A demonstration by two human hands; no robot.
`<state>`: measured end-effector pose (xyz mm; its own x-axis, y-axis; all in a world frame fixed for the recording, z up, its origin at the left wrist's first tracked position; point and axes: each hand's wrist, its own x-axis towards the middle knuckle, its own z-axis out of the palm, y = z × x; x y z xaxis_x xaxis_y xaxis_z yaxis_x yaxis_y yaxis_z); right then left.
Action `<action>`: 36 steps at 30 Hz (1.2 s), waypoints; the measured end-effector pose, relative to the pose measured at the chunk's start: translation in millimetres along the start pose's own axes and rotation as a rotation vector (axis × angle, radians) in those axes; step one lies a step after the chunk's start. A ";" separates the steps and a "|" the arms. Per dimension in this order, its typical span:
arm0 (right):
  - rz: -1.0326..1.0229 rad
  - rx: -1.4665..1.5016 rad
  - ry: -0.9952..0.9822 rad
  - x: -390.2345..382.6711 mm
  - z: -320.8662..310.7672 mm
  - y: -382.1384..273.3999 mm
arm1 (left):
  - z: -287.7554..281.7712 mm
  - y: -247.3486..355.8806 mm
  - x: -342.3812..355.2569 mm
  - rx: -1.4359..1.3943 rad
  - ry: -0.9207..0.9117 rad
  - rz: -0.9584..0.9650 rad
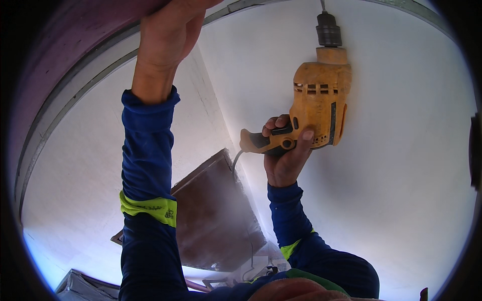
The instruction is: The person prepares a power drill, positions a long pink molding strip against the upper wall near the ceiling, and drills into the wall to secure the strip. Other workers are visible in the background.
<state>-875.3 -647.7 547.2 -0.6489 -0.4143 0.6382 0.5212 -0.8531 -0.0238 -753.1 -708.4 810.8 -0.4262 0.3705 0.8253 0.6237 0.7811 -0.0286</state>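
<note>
A yellow power drill (319, 95) points upward in my right hand (288, 160), which is wrapped round its handle with the thumb on the body. Its black chuck (329, 30) holds a thin drill bit (323, 6), whose tip is cut off by the top edge near a metal channel (246, 5). A grey cord (236, 163) hangs from the end of the handle. Raised high on the left, my left hand (165, 42) is up against or close to the purplish panel (95, 30) overhead. Its fingers lie beyond the top of the picture.
White walls (401, 150) meet in a corner behind the drill. A brown door (216, 220) stands between my forearms, lower in the picture. A curved metal strip (75, 95) runs along the upper left. At the bottom left is a dark grey object (83, 288).
</note>
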 end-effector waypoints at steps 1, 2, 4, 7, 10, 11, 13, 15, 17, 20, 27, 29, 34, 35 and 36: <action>0.013 -0.043 0.007 1.1 -0.7 -1.3 | -2.3 -4.7 -0.2 0.003 0.009 0.032; 0.024 -0.086 0.013 1.8 -1.5 -2.4 | -1.5 -11.5 1.4 0.005 0.019 0.065; 0.026 -0.067 -0.003 3.1 -2.8 -4.1 | 8.5 -29.2 10.0 -0.299 -0.010 0.204; 0.029 -0.066 -0.016 3.6 -3.9 -7.0 | 28.8 -43.5 25.5 -0.911 -0.086 0.422; 0.023 -0.063 -0.014 4.3 -3.2 -10.1 | 36.3 -24.2 29.2 -0.592 -0.064 0.327; 0.018 -0.059 -0.012 4.1 -2.7 -10.6 | 32.3 -6.0 25.3 -0.278 -0.041 0.196; 0.025 -0.071 0.012 2.9 -1.6 -11.2 | 34.4 -3.2 25.5 -0.293 -0.055 0.204; 0.029 -0.079 0.034 1.7 -1.2 -11.5 | 38.6 -16.0 28.2 -0.617 -0.096 0.338; 0.032 -0.082 0.055 -1.0 -0.6 -9.1 | 29.4 -1.2 18.2 -0.300 -0.063 0.196; -0.020 -0.139 0.003 -2.9 -1.2 -6.0 | 8.2 4.9 4.0 0.012 -0.018 0.045; -0.041 -0.097 -0.011 -0.2 -1.1 -8.1 | 6.0 4.4 6.4 0.021 -0.045 0.057; -0.030 -0.099 -0.001 -1.1 -0.9 -10.4 | 22.9 2.1 9.0 -0.026 0.127 0.094; -0.041 -0.100 0.006 -0.8 -2.8 -16.4 | 19.8 11.1 21.3 -0.049 -0.097 0.098; -0.038 -0.104 -0.001 -0.8 -3.0 -17.7 | 14.8 9.6 23.7 -0.068 -0.161 0.125; -0.040 -0.100 -0.004 -0.4 -3.1 -19.0 | 12.3 6.5 22.2 -0.072 -0.166 0.132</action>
<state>-886.6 -632.3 545.0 -0.6658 -0.3778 0.6434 0.4365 -0.8966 -0.0748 -766.5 -688.9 822.0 -0.4363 0.5493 0.7127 0.7239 0.6847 -0.0845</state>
